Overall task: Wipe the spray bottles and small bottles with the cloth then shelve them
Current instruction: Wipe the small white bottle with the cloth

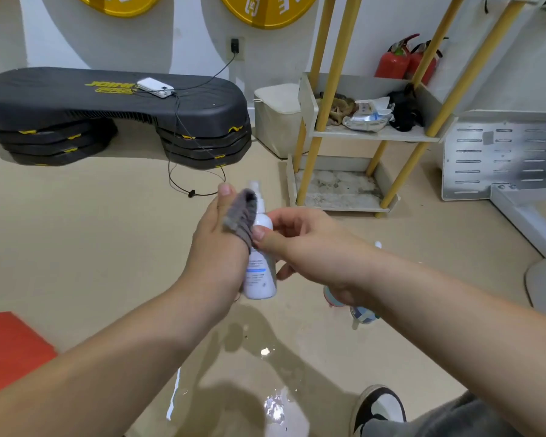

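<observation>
A white spray bottle (260,275) with a blue-printed label is held upright in front of me, above the floor. My left hand (215,247) holds a grey cloth (241,217) against the bottle's upper left side, thumb pointing up. My right hand (300,247) grips the bottle from the right, its thumb pressed on the bottle's shoulder. The clear spray cap sticks up above the cloth. Partly hidden under my right wrist, two small bottles (363,314) stand on the floor. The yellow-posted white shelf (372,135) stands behind at the right.
The shelf's middle tier holds rags and wipe packets; its bottom tier (338,186) is bare and stained. A black step platform (108,102) with a phone and a cable lies at the back left. Two fire extinguishers (404,59), a metal panel (498,159) and a wet floor patch (265,351) are also here.
</observation>
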`<move>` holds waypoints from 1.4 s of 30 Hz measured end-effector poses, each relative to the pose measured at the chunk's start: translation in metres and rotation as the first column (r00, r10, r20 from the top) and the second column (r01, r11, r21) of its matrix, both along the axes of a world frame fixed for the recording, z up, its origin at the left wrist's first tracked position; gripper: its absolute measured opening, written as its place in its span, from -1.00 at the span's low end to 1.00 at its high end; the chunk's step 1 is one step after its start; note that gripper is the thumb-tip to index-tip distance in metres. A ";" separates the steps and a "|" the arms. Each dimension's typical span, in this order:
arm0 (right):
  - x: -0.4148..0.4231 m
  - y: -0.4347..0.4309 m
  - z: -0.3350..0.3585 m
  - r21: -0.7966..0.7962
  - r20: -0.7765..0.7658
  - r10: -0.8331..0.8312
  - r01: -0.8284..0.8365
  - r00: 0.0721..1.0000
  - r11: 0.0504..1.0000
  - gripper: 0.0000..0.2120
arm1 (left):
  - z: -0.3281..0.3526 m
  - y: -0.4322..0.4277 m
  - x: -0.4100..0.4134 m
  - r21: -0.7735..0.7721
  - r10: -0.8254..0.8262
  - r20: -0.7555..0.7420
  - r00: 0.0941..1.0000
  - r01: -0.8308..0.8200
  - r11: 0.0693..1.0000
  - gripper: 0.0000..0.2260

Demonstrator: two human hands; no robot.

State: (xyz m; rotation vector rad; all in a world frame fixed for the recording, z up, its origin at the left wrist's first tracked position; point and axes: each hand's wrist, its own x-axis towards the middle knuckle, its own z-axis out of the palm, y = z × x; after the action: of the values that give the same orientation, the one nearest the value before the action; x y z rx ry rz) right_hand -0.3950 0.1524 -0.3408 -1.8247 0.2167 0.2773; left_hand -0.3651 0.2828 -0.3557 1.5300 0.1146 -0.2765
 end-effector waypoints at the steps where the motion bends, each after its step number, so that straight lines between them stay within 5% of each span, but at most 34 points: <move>1: -0.001 0.001 -0.001 0.017 -0.022 -0.003 0.003 1.000 1.000 -0.84 | -0.002 0.001 -0.001 0.009 -0.039 0.038 0.999 0.038 0.999 -0.60; 4: 0.005 -0.005 -0.001 0.057 -0.025 -0.132 0.134 0.991 0.989 -0.83 | -0.013 0.001 -0.011 0.069 -0.139 0.082 0.987 0.134 0.989 -0.68; 9: 0.013 -0.020 0.008 0.198 -0.031 -0.310 0.310 0.950 0.930 -0.80 | -0.029 -0.003 -0.025 0.138 -0.279 0.071 0.958 0.267 0.954 -0.52; 16: 0.007 -0.007 0.004 0.291 -0.061 -0.264 0.270 0.963 0.918 -0.76 | -0.013 0.000 0.003 -0.167 0.084 -0.266 0.960 -0.131 0.977 -0.53; 19: 0.005 -0.003 0.004 0.308 -0.067 -0.233 0.242 0.970 0.920 -0.78 | -0.015 -0.002 -0.003 -0.479 -0.159 -0.440 0.884 -0.081 0.874 -0.53; 24: 0.012 -0.006 0.004 0.201 -0.031 -0.245 0.247 0.969 0.948 -0.85 | -0.009 0.005 -0.004 -0.606 -0.348 -0.411 0.843 0.032 0.795 -0.53; 28: 0.016 -0.014 0.002 0.193 0.002 -0.279 0.273 0.960 0.942 -0.88 | 0.004 0.003 0.001 -0.473 -0.320 -0.377 0.869 0.117 0.873 -0.67; 32: 0.010 -0.013 -0.001 0.183 0.044 -0.288 0.276 0.957 0.944 -0.72 | -0.003 0.004 0.001 -0.229 -0.120 -0.292 0.949 0.052 0.972 -0.73; 35: 0.007 -0.005 -0.003 0.069 0.120 -0.238 0.231 0.964 0.971 -0.67 | -0.003 0.005 0.000 0.109 0.001 -0.078 0.997 0.008 0.994 -0.78; 38: 0.008 -0.002 -0.002 0.095 0.121 -0.190 0.179 0.974 0.979 -0.64 | -0.002 0.005 -0.005 0.368 -0.074 0.249 0.966 -0.024 0.929 -0.69; 42: 0.007 -0.007 0.006 0.251 0.029 -0.137 0.125 0.990 0.960 -0.79 | 0.004 0.015 0.007 0.236 -0.203 0.260 0.944 0.142 0.961 -0.57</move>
State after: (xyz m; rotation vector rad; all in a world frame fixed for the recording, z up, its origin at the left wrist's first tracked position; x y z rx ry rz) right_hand -0.3876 0.1456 -0.3348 -1.5585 0.2572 0.1607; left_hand -0.3581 0.2976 -0.3519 1.7823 -0.2251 -0.1862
